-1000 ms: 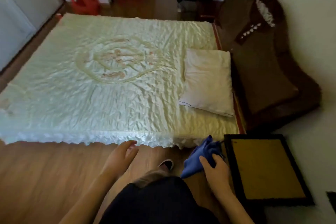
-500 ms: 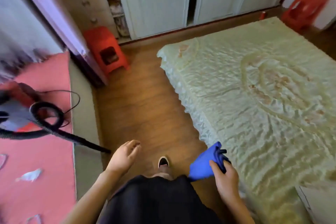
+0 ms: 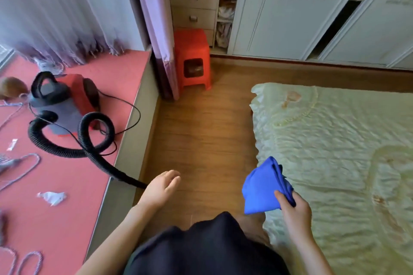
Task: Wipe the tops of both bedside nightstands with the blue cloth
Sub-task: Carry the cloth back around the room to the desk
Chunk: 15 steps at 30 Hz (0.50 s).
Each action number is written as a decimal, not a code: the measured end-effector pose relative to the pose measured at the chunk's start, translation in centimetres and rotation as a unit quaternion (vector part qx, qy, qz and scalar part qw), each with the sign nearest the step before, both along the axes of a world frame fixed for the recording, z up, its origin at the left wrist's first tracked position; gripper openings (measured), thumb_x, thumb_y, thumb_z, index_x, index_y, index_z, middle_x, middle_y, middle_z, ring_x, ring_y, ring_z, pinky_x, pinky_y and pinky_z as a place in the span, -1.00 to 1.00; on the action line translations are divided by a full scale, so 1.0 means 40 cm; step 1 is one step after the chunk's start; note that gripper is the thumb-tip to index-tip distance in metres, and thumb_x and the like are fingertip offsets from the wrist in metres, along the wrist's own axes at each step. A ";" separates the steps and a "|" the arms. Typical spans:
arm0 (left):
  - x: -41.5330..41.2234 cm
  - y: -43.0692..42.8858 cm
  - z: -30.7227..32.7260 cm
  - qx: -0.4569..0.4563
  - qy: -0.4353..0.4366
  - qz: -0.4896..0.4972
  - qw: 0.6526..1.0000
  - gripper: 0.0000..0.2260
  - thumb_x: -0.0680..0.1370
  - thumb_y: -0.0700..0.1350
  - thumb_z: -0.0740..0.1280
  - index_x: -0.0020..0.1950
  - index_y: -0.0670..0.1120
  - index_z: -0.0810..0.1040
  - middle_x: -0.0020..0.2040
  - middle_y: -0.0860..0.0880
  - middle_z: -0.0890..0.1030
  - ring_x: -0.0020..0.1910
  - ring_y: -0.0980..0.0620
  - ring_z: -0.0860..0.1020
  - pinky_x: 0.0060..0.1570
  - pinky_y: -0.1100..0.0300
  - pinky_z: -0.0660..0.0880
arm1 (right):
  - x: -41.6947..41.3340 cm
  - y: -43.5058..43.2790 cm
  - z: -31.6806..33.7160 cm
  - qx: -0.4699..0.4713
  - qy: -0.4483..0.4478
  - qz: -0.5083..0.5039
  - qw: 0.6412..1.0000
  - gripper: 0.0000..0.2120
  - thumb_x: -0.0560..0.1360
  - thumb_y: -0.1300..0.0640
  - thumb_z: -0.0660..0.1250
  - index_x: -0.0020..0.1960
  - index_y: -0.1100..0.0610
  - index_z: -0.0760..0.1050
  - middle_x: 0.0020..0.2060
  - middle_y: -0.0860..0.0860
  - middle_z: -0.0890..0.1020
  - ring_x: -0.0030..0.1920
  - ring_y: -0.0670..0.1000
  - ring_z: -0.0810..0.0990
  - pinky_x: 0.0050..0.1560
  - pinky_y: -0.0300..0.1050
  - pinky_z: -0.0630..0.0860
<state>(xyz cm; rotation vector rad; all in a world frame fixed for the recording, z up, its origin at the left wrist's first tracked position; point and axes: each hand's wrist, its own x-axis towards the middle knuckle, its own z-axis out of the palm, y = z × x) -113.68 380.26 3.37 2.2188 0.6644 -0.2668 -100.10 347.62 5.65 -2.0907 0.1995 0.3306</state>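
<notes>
Right hand (image 3: 295, 210): fingers are curled shut around one edge of the blue cloth (image 3: 262, 187), which is held up in the air over the near edge of the bed, above the wood floor; no nightstand is seen in the frame.
Left hand (image 3: 159, 190): held loose and empty over the floor, fingers relaxed and slightly parted, nothing touched.
Bed (image 3: 339, 163): covered by a pale green quilted spread, shiny and crinkled, with a ruffled edge and faded embroidered swirls; it fills the right side.
Raised platform (image 3: 73, 185): flat, covered in salmon-pink material with a grey side edge, at the left.
Floor (image 3: 201, 131): brown wood-grain planks, laid between platform and bed.
Wardrobe (image 3: 297, 11): white panelled sliding doors, smooth, with dark printed lettering; open shelves and beige drawers are seen at its left.
Curtains (image 3: 67, 6): sheer lilac fabric, hung in soft folds with a frayed hem.
Vacuum cleaner (image 3: 64, 100): rounded red and grey plastic body with a ribbed black hose coiled in loops, set on the platform.
Stool (image 3: 193, 60): orange moulded plastic, square-topped, stood against the curtain.
Blue cloth: soft, folded into a bunched wedge.
Paper scrap (image 3: 52, 197): white, crumpled, on the platform.
</notes>
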 end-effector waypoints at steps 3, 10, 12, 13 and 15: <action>0.133 0.028 0.011 -0.008 -0.018 0.012 1.000 -0.68 0.62 0.06 0.12 0.24 -0.04 0.52 0.12 0.06 0.57 0.12 0.10 0.52 0.08 0.25 0.39 | 0.134 -0.012 -0.010 -0.025 -0.005 -0.014 1.000 -0.76 0.48 0.22 0.38 -0.31 0.28 0.44 -0.44 0.15 0.43 -0.35 0.11 0.35 -0.32 -0.13 0.27; 0.497 0.122 -0.045 -0.023 -0.003 0.031 0.999 -0.69 0.61 0.05 0.14 0.24 -0.04 0.53 0.09 0.07 0.56 0.10 0.10 0.53 0.05 0.28 0.40 | 0.532 -0.001 -0.112 -0.073 0.025 -0.070 0.995 -0.75 0.47 0.20 0.41 -0.33 0.26 0.47 -0.45 0.18 0.47 -0.33 0.20 0.43 -0.36 -0.14 0.25; 0.602 0.162 -0.063 -0.017 0.014 0.044 0.999 -0.71 0.62 0.03 0.14 0.20 -0.05 0.54 0.05 0.08 0.55 0.09 0.08 0.52 0.03 0.26 0.37 | 0.665 0.044 -0.127 -0.070 0.038 -0.073 0.994 -0.72 0.47 0.20 0.40 -0.36 0.24 0.44 -0.47 0.16 0.44 -0.35 0.17 0.40 -0.35 -0.05 0.26; 0.649 0.181 -0.066 -0.017 0.026 0.058 0.998 -0.74 0.62 0.02 0.15 0.16 -0.04 0.55 0.03 0.08 0.54 0.09 0.07 0.51 0.03 0.25 0.34 | 0.731 0.074 -0.129 -0.071 0.046 -0.072 0.994 -0.70 0.47 0.20 0.40 -0.39 0.21 0.41 -0.49 0.14 0.42 -0.37 0.15 0.38 -0.35 -0.03 0.25; 0.737 0.220 -0.061 -0.018 0.046 0.091 0.995 -0.84 0.62 0.01 0.15 0.05 0.04 0.52 0.02 0.09 0.54 0.04 0.10 0.49 0.01 0.24 0.31 | 0.860 0.151 -0.123 -0.062 0.055 -0.061 0.995 -0.68 0.47 0.23 0.40 -0.41 0.21 0.39 -0.50 0.14 0.41 -0.39 0.15 0.37 -0.36 -0.04 0.25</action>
